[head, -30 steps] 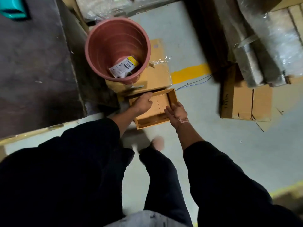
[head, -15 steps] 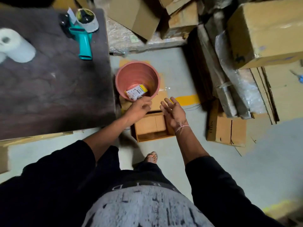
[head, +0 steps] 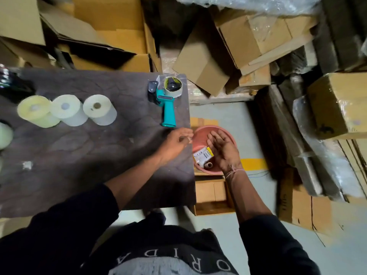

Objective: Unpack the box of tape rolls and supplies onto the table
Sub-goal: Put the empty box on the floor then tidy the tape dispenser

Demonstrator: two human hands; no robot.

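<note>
The small open cardboard box (head: 211,209) lies on the floor beside the dark brown table (head: 79,155); its inside looks bare. On the table stand three pale rolls (head: 66,109) in a row. A teal tape dispenser (head: 167,105) rests near the table's right edge. My left hand (head: 175,142) hovers over that right edge with fingers curled; a small pale thing may be between them, but blur hides it. My right hand (head: 223,148) is palm up with fingers spread, above the pink bucket (head: 212,129).
The bucket holds a white and yellow packet (head: 204,154) and a cardboard tube (head: 208,165). Another pale roll (head: 5,135) sits at the table's left edge. Stacked cardboard boxes (head: 200,62) and wrapped bundles (head: 317,155) crowd the back and right. A flattened box (head: 297,207) lies on the floor.
I have stood up from the box on the floor. Both hands rose from the box to table height, the left over the table edge and the right above the bucket.
</note>
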